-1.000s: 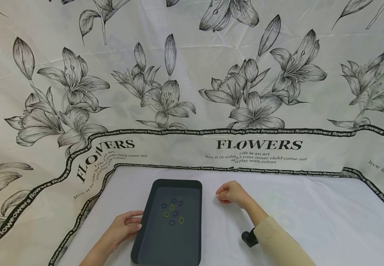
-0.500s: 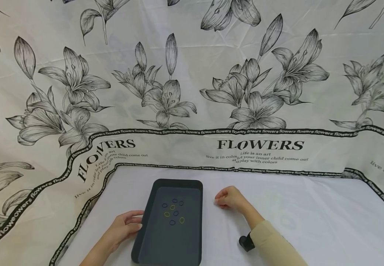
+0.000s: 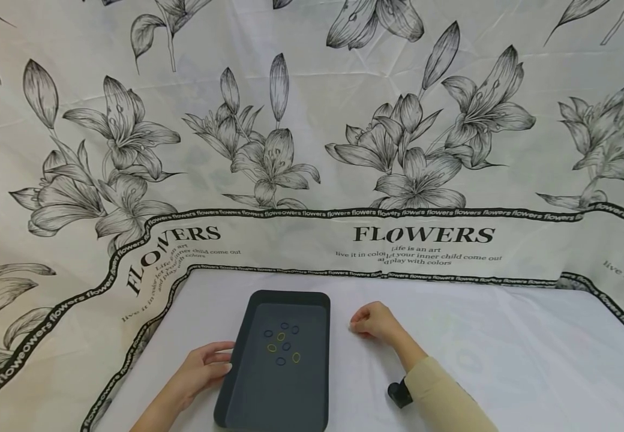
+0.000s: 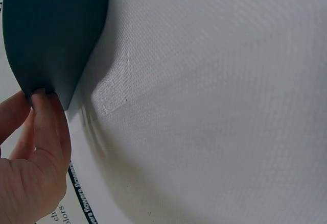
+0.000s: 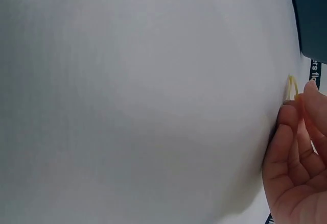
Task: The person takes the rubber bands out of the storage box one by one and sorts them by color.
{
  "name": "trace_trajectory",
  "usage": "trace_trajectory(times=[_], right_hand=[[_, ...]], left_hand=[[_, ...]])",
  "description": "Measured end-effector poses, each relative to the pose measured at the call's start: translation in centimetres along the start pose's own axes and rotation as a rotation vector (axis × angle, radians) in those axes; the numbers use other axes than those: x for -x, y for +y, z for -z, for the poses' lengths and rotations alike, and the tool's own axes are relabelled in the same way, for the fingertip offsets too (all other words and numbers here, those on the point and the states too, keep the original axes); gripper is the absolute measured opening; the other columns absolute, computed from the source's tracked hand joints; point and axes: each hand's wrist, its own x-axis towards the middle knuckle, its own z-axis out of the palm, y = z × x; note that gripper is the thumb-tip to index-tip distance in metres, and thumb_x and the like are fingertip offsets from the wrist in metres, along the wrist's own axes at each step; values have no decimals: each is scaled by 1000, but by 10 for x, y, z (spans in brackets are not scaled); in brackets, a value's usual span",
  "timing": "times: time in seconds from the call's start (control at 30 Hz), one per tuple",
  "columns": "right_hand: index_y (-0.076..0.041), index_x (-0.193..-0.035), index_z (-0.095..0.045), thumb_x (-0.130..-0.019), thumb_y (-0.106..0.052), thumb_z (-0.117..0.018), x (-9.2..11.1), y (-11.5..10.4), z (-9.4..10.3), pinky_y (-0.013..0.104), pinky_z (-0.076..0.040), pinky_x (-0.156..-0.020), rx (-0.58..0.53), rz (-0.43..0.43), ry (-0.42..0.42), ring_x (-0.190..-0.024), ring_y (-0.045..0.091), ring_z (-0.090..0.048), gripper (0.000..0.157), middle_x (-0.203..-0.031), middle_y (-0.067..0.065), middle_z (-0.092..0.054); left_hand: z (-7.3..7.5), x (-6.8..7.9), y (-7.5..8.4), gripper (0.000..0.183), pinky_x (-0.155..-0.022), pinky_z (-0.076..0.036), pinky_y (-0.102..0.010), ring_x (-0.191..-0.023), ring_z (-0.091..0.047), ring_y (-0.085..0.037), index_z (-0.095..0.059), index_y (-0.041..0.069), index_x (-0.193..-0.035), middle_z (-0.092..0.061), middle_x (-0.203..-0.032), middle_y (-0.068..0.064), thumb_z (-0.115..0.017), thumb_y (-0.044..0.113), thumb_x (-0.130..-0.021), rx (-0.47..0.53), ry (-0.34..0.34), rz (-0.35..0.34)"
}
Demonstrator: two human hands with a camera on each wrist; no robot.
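The work items are thin closed loops. A yellow loop (image 5: 295,83) projects from the fingertips of the right hand (image 3: 378,321), to the right of the tray (image 3: 276,399) and over the white cloth (image 3: 506,348). Thumb and fingers are clamped on it; its visible part is narrow and elongated.

The tray is dark blue-grey and rectangular, with rounded corners and a raised rim. On its floor lie eight further loops in a loose cluster: five dark blue loops (image 3: 287,347) and three yellow loops (image 3: 296,357), rounded to oval. The dark blue loops contrast weakly with the floor.

The left hand (image 3: 198,371) holds the tray's left edge between thumb and fingers.

Visibility limits: the lower part of the held loop is covered by the fingers, and in the head view the loop cannot be made out. Whether it touches the cloth cannot be determined. The tray's near edge is cut off at the bottom of the head view. Both wrist views show only part of the tray. A black device (image 3: 399,395) at the right sleeve (image 3: 447,393) is partly hidden.
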Motion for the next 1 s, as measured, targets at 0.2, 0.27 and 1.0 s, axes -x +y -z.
trace_trajectory(times=[0.2, 0.27, 1.0], right_hand=[[0, -78, -69, -78, -3, -72, -2, 2, 3, 25, -45, -51, 34, -18, 3, -54, 12, -50, 4, -61, 0, -57], [0, -79, -69, -79, -3, -71, -1, 1, 4, 25, -45, -51, 40, -19, -1, -55, 13, -50, 4, -61, 0, -57], [4, -90, -68, -81, -2, -68, 1, -42, 14, 25, -44, -53, -22, 20, -109, -57, 13, -50, 11, -63, 2, -54]], left_hand=[[1, -1, -2, 53, -78, -52, -35, -92, -63, -20, -41, -11, -132, -62, -110, -18, -63, -3, -83, 2, 8, -2], [2, -1, -3, 53, -78, -52, -35, -92, -63, -21, -41, -11, -132, -62, -110, -19, -62, -4, -84, 1, 5, -10], [2, -1, -2, 53, -77, -53, -33, -92, -63, -21, -42, -10, -131, -62, -110, -19, -62, -4, -83, -16, 5, -14]])
